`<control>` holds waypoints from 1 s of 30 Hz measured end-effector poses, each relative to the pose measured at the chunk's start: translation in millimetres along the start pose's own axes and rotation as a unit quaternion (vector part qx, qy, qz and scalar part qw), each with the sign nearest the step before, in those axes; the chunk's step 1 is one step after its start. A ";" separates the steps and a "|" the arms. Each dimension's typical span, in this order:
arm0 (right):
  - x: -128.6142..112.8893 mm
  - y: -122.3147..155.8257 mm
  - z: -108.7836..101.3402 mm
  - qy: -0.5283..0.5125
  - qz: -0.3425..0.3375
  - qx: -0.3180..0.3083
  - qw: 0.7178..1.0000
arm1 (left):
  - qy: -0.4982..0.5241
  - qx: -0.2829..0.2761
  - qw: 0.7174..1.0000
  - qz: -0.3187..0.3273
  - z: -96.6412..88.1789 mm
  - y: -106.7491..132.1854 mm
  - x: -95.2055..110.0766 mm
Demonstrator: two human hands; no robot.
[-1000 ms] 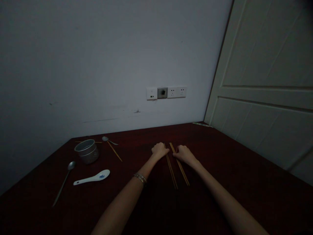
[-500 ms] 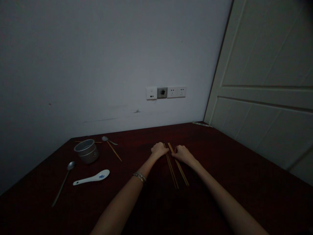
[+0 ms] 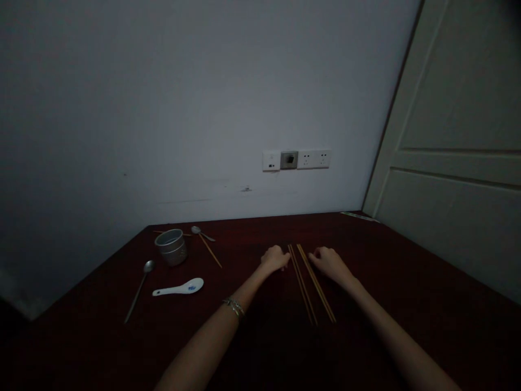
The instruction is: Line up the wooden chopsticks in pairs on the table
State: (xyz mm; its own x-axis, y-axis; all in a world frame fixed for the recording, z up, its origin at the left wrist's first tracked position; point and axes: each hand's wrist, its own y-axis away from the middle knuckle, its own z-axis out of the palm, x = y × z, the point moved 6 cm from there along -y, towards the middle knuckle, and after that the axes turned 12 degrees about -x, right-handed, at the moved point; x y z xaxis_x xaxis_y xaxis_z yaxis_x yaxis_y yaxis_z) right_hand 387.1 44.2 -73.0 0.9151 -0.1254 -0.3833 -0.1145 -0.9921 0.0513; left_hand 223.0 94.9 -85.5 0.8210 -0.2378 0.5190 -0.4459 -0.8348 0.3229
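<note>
Two pairs of wooden chopsticks lie lengthwise on the dark red table: a left pair [image 3: 302, 285] and a right pair [image 3: 316, 283]. They are close together at the far end, with a narrow gap between them. My left hand [image 3: 275, 258], a bracelet on its wrist, rests just left of the left pair; its fingers are curled in and the thumb side is almost at the sticks. On the other side, my right hand [image 3: 330, 263] is curled beside the right pair, its fingertips close to the sticks. Neither hand appears wrapped round a chopstick.
To the left stand a metal cup [image 3: 171, 250], a white ceramic spoon [image 3: 179, 288] and a long-handled metal spoon [image 3: 139, 290]. Behind them lie another metal spoon [image 3: 196, 230] and loose chopsticks [image 3: 210, 251]. A wall with sockets [image 3: 313, 158] bounds the back; a pale panel [image 3: 456, 206] bounds the right.
My hands have come off the two chopstick pairs and moved slightly apart to either side. The pairs lie nearly as before. The whole view has shifted, so everything sits further right.
</note>
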 end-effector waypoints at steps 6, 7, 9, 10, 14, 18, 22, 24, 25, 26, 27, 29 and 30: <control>-27.3 8.5 -5.8 0.000 -0.030 0.019 0.999 | 0.097 0.020 0.989 0.108 -42.1 37.6 -18.4; -36.3 10.5 -6.2 0.001 -0.039 0.019 0.999 | 0.110 0.031 0.986 0.122 -54.5 46.9 -23.0; -59.0 14.3 -6.4 0.006 -0.068 0.017 0.998 | 0.128 0.048 0.979 0.149 -81.5 68.3 -33.1; -72.4 16.0 -5.8 0.011 -0.088 0.014 0.996 | 0.133 0.055 0.976 0.166 -95.7 80.2 -38.7; -131.8 19.6 2.5 0.013 -0.168 -0.026 0.985 | 0.148 0.087 0.965 0.199 -152.2 127.7 -70.6; -189.5 14.2 22.0 0.011 -0.228 -0.064 0.972 | 0.211 0.095 0.958 0.169 -196.9 162.9 -110.7; -235.4 -1.9 49.3 0.033 -0.251 -0.081 0.964 | 0.254 0.113 0.945 0.171 -235.3 189.8 -129.7; -253.4 -12.9 62.2 0.043 -0.254 -0.083 0.963 | 0.264 0.181 0.930 0.179 -260.9 201.7 -136.8; -261.0 -19.0 67.9 0.048 -0.254 -0.082 0.962 | 0.262 0.223 0.923 0.175 -274.3 206.5 -142.3; -267.6 -25.5 73.2 0.051 -0.253 -0.082 0.963 | 0.253 0.265 0.916 0.167 -287.1 210.1 -149.4; -273.4 -32.4 78.3 0.052 -0.250 -0.083 0.963 | 0.239 0.302 0.910 0.155 -298.8 212.1 -158.2; -282.5 -46.5 87.4 0.043 -0.242 -0.088 0.965 | 0.198 0.356 0.904 0.128 -317.4 210.6 -180.4; -286.1 -53.4 91.3 0.033 -0.238 -0.090 0.966 | 0.171 0.372 0.905 0.113 -323.7 206.9 -193.6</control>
State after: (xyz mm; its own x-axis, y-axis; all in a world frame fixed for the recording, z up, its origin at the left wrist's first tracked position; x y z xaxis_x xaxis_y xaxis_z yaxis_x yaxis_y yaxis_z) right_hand 96.2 132.7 -50.3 0.8703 0.3522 -0.3441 0.3899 -0.9198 0.0446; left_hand -143.6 128.9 137.0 0.5235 -0.3823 0.7615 -0.1210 -0.9180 -0.3776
